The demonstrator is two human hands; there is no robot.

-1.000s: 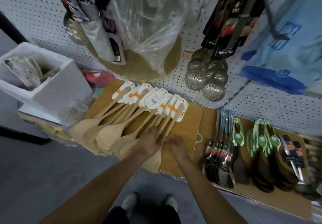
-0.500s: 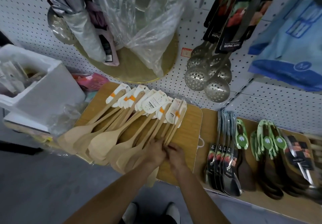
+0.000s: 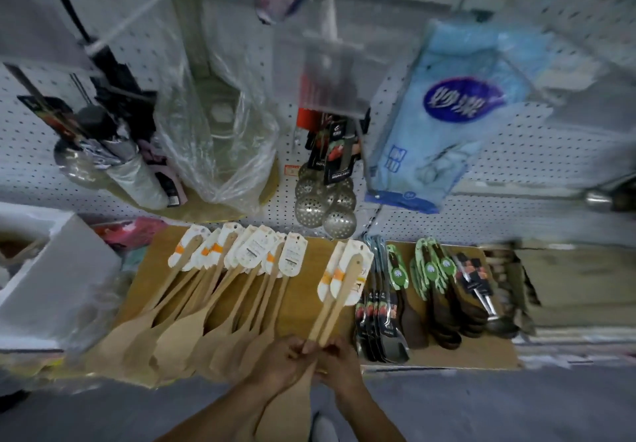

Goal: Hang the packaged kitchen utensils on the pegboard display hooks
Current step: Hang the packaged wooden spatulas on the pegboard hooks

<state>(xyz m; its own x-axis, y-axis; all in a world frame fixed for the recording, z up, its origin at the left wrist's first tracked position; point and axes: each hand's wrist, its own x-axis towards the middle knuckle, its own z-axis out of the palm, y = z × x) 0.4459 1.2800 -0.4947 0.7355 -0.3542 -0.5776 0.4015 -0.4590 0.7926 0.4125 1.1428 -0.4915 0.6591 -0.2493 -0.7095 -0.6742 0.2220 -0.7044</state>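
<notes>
Clearly, in the head view, both hands meet low at the centre: the left hand point(image 3: 282, 360) and the right hand point(image 3: 340, 362) each pinch the handles of two carded wooden spatulas point(image 3: 339, 298), held just clear of the fanned row of wooden spatulas point(image 3: 220, 290) lying on the wooden board point(image 3: 309, 290). The held pair's white backing cards point(image 3: 347, 276) point up toward the pegboard point(image 3: 481, 221), well short of any hook. Which fingers bear the load is hard to tell, since the hands overlap.

The likely trouble is in the grip: both are held low on the handles, so the card ends may swing and splay, and one spatula could slip out and drop among the row or to the floor. Threading two card holes onto one hook at once could miss, bending or tearing a card. The way up is crowded: the hanging perforated skimmers point(image 3: 325, 207), the clear plastic bag point(image 3: 220, 138) and the blue tissue pack point(image 3: 444, 121) all hang close above, and a lifted card could snag on them. The upper part of the view is blurred, so a free hook cannot be made out.
</notes>
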